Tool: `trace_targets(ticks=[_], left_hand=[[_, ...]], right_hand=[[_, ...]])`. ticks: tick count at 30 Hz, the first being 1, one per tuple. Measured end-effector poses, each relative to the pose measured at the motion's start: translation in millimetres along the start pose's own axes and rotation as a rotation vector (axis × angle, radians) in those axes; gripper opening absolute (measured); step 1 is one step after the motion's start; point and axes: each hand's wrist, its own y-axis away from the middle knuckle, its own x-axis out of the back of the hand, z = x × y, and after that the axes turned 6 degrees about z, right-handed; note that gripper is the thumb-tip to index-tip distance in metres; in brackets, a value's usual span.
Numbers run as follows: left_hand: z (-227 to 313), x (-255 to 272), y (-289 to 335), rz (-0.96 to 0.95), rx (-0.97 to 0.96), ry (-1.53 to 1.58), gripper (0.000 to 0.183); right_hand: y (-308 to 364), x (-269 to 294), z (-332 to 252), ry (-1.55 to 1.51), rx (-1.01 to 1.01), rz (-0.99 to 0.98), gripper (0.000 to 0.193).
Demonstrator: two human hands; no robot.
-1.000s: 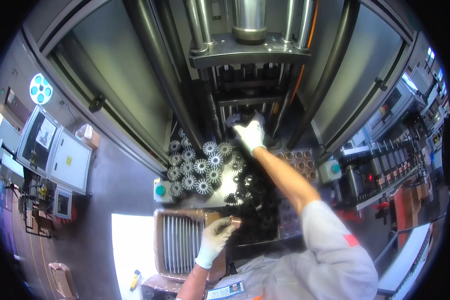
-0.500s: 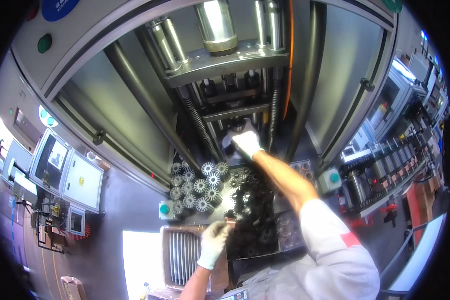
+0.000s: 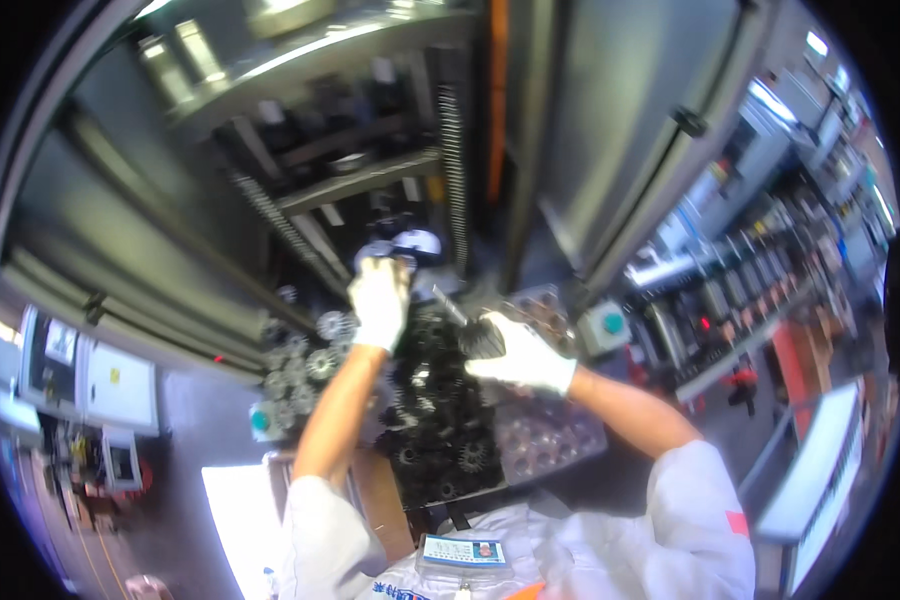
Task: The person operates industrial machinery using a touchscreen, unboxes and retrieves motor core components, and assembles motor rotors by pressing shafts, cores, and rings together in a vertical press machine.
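My right hand (image 3: 522,356), in a white glove, is closed round a dark slotted rotor core (image 3: 480,338) with a thin bright metal shaft (image 3: 449,304) sticking out toward the press. Farther in and to the left, my gloved left hand (image 3: 380,305) is at the press fixture (image 3: 395,248). Its fingers are curled down at a round part there; blur hides what they pinch. Below both hands lies a tray of dark toothed rotor cores (image 3: 430,400). Bright slotted rotor cores (image 3: 322,364) are stacked to its left.
The press's ribbed column (image 3: 452,170) and crossbar (image 3: 360,182) frame the fixture. Green-button boxes stand at left (image 3: 261,420) and right (image 3: 608,325). A clear tray of round copper-coloured parts (image 3: 550,445) lies right of the cores, a cardboard box (image 3: 380,500) near me.
My right hand has drawn back from the press and now holds the shafted rotor core. My left hand has moved from the near box up to the fixture. The view has swung right.
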Motion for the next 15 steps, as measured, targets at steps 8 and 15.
trace_targets(ticks=[8,15], left_hand=[[-49,-27,-27,-0.192,-0.109,0.158,0.018],[-51,-53,-53,-0.352,-0.214,-0.042,0.025]], right_hand=[[111,155,92,0.579,-0.338,0.499,0.069],[86,268,202,0.956,-0.51,0.592,0.064]])
